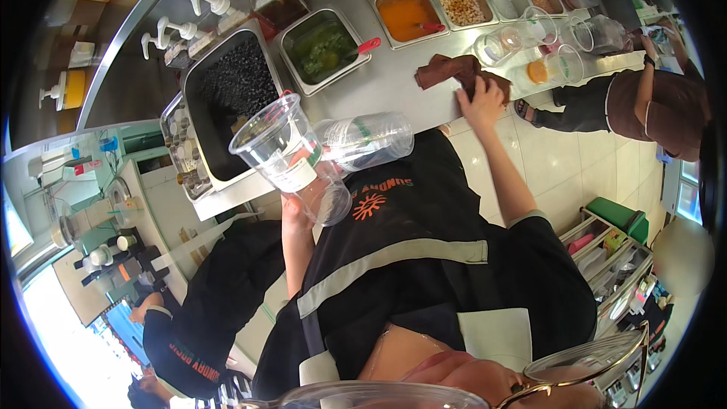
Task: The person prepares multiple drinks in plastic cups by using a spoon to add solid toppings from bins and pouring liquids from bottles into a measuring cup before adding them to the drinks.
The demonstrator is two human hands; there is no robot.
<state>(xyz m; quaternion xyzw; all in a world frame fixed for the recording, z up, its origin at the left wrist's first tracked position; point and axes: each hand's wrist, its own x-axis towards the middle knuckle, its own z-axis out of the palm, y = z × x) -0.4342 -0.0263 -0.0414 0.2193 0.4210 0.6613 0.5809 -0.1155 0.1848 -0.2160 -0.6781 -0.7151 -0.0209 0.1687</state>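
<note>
My left hand (295, 210) is closed around a clear plastic cup (275, 142) with a white label, tilted in front of the counter's near edge. Some of its fingers show only through the plastic. A second clear cup, or a nested stack of them (369, 139), lies sideways against the first; whether the same hand grips it too is hard to tell. On the right, my right hand (483, 102) rests on a crumpled brown cloth (448, 71) on the steel counter (392, 88), fingers bent over its near end.
Steel pans hold black jelly pieces (241, 79), green liquid (318, 48) and orange liquid (404, 14). Pump bottles (216, 3) stand at the back left. Several clear cups (500, 45) stand to the right. One co-worker (642, 102) is at the far right, another (210, 307) at left.
</note>
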